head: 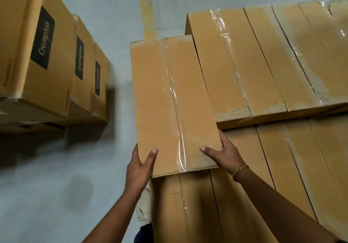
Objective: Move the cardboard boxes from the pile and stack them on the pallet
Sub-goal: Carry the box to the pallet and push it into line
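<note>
A long brown cardboard box [165,99] with clear tape down its middle is gripped at its near end by both hands. My left hand [140,167] clasps the near left corner, thumb on top. My right hand [224,154] clasps the near right corner, thumb on top, a gold bracelet at the wrist. The box lies at the left edge of a stack of like boxes: an upper row [267,58] to its right and a lower row [263,186] beneath its near end. No pallet is visible.
Another stack of brown boxes [47,54] with black "Crompton" labels stands at the left. Grey concrete floor [47,195] runs between the two stacks, with a yellow line [146,7] at the far end. My white shoe [145,207] shows by the near boxes.
</note>
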`<state>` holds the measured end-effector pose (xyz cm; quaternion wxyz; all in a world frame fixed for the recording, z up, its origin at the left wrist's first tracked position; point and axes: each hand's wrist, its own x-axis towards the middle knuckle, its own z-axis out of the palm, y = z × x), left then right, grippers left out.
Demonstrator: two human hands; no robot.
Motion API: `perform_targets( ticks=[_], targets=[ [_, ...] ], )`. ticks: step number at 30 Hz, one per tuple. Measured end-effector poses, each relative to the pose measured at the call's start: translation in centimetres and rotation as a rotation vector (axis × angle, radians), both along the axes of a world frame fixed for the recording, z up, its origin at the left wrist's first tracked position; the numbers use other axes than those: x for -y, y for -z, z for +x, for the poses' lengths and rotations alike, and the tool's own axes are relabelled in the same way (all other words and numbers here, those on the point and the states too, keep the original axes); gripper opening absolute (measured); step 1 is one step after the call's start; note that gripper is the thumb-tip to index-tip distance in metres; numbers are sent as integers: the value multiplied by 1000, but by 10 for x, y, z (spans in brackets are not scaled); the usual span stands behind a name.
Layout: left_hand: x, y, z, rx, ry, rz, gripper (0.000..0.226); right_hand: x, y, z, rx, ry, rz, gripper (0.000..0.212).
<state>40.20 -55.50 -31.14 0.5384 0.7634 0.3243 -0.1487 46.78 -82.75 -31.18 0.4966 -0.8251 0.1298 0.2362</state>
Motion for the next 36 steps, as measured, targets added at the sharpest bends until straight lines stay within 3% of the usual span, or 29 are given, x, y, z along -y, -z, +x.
perform_targets(
  ticks=[8,19,25,31,36],
  targets=[
    [9,21,-8,13,-45,16,66,15,22,-6,30,-98,7,87],
    [24,27,-38,-12,-150,2,71,39,21,-41,31,-265,-68,122],
    [21,33,-31,9,-151,30,74,35,26,-34,115,-315,-344,124],
    [16,34,0,53,-151,27,67,24,15,-11,371,-350,-676,122],
    [6,39,25,61,-115,48,78,17,9,17,346,-411,-804,129]
  ],
)
